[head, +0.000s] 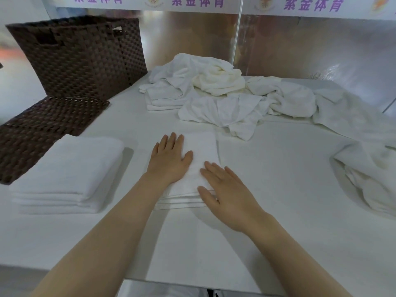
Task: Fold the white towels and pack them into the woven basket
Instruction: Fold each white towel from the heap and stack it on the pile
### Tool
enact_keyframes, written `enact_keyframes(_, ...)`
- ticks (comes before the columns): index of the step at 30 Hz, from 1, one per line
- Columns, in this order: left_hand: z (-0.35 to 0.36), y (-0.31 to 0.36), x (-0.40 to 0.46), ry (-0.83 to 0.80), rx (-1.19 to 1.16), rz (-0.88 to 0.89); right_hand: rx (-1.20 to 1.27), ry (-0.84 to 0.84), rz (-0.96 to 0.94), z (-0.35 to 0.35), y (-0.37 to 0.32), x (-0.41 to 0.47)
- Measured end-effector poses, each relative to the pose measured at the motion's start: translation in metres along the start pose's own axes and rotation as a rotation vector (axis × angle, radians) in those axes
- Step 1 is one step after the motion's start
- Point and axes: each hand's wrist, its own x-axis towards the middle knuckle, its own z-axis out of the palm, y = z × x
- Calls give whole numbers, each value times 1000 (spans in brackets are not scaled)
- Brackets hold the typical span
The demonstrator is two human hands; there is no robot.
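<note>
A small folded white towel [201, 151] lies on the white table in front of me. My left hand [169, 159] rests flat on its left side, fingers spread. My right hand [227, 191] lies flat on its near right corner, palm down. Neither hand grips anything. A dark brown woven basket [85, 58] stands at the back left, and I cannot see inside it. A thick stack of folded white towels [66, 174] sits at my near left.
The basket's flat woven lid [42, 133] lies under the stack's far edge. A heap of unfolded white towels [225, 93] covers the back middle, with a small folded pile [162, 99] beside it. Another crumpled towel [368, 179] sits at the right edge. A metal wall stands behind.
</note>
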Motion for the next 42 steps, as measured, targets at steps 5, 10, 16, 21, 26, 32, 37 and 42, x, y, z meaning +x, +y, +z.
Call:
enact_keyframes(5, -1, -1, -2, -6, -4, 5, -303, -19, 180, -18, -15, 6)
enact_keyframes(10, -1, 1, -3, -2, -4, 8, -230, 79, 119, -28, -4, 80)
enact_keyframes(16, -2, -4, -4, -12, -106, 7, -38, -42, 182, -3, 13, 115)
enact_keyframes(21, -13, -12, 2, -65, -110, 0, 146, -22, 382, -6, 23, 111)
enact_keyframes(26, -44, -24, 38, -65, -87, 69, 364, -103, 407, -33, 36, 125)
enact_keyframes(32, -81, -24, 63, -455, 32, 76, 629, -266, 483, -59, 49, 144)
enact_keyframes(37, -92, -21, 50, -767, 46, 60, 581, -555, 391, -65, 34, 141)
enact_keyframes(42, -77, -25, 28, -692, -2, 192, 485, -642, 287, -71, 18, 134)
